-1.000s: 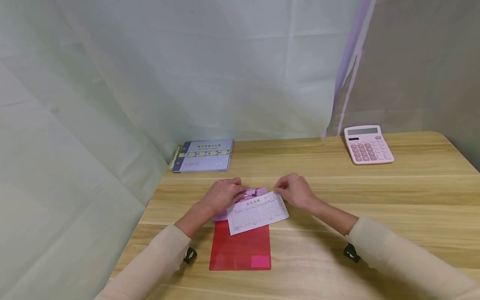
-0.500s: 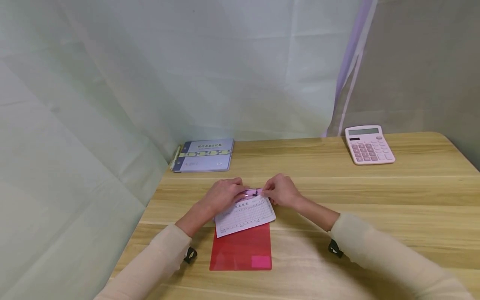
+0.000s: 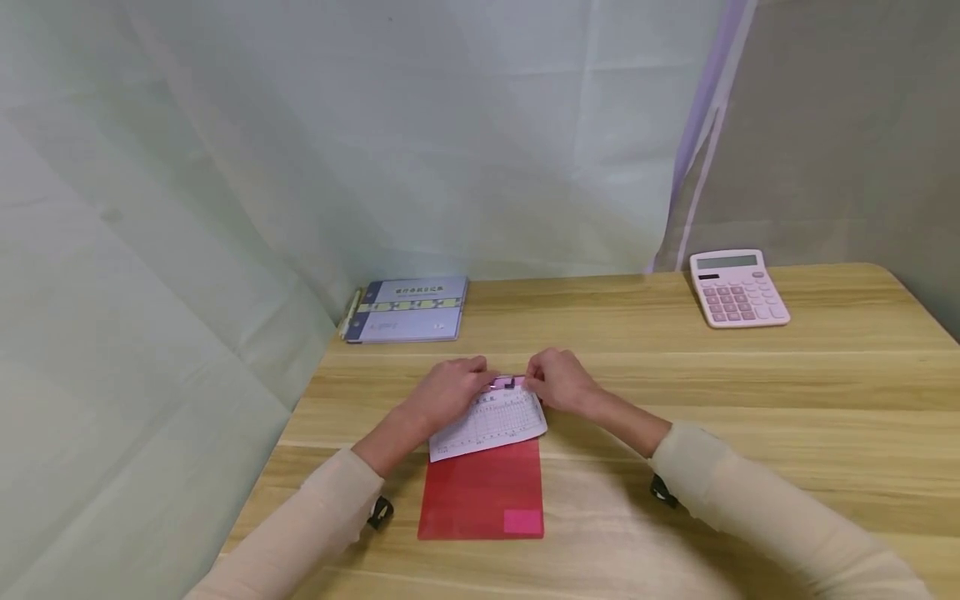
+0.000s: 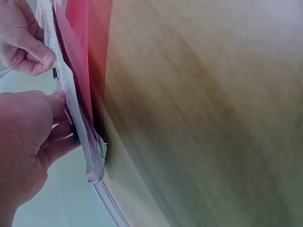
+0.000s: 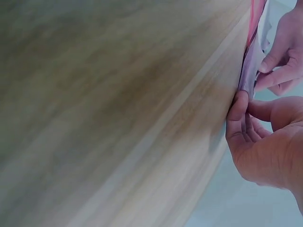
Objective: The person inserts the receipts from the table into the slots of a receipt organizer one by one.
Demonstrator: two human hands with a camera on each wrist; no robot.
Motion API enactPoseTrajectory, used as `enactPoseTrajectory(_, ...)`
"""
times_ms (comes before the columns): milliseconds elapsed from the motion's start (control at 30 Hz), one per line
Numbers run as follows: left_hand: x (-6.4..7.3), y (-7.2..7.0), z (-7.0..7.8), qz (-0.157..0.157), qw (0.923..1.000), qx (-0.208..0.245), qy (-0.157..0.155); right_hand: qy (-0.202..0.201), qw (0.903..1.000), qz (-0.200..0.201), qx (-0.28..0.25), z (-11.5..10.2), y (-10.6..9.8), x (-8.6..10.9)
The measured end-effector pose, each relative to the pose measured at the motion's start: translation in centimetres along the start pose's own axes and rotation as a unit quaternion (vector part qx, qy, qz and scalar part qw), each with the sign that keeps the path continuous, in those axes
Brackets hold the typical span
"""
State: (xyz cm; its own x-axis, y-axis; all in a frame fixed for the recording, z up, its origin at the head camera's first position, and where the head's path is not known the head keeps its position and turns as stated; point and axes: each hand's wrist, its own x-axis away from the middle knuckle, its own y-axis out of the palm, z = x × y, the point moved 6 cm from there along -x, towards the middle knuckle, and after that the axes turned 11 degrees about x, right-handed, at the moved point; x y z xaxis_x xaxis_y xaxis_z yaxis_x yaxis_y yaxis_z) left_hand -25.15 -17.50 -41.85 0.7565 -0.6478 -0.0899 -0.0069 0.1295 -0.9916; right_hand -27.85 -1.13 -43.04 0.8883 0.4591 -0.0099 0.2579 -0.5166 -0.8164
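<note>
A white printed form (image 3: 495, 423) lies at a slant over the upper part of a red plastic folder (image 3: 480, 500). Behind its top edge shows a pink strip (image 3: 519, 382) with a metal paper fastener that has a small black slider (image 3: 511, 384). My left hand (image 3: 452, 390) grips the fastener and top edge from the left, thumb on the paper side in the left wrist view. With thumb and curled fingers, my right hand (image 3: 561, 382) pinches the form's upper right corner at the pink strip. Both hands hide parts of the fastener.
At the back left of the wooden table (image 3: 637, 500) lies a blue-grey account book (image 3: 412, 312), with a pen (image 3: 350, 314) along its left side. A pink calculator (image 3: 738, 287) stands at the back right. White cloth (image 3: 420, 150) hangs behind the table.
My right hand has moved left with the form, bringing it further over the pink strip and folder. The form's lower edge has shifted slightly up. My left hand has stayed nearly in place.
</note>
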Motion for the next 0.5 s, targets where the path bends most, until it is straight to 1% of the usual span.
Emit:
enactPoseTrajectory(100,0.01,-0.06,-0.09,0.004,0.9999,0.010,0.004,-0.003,0.9999,0.003,0.014,0.02,0.01,-0.16)
enactPoseTrajectory(267,0.03,0.06,-0.20,0.000,1.0000,-0.003,0.006,-0.002,0.9996,0.008,0.028,-0.07,-0.01,-0.28)
enactPoseTrajectory(500,-0.04,0.15,-0.20,0.006,0.9998,-0.010,0.014,0.011,0.9995,0.010,0.027,0.00,-0.10,-0.43)
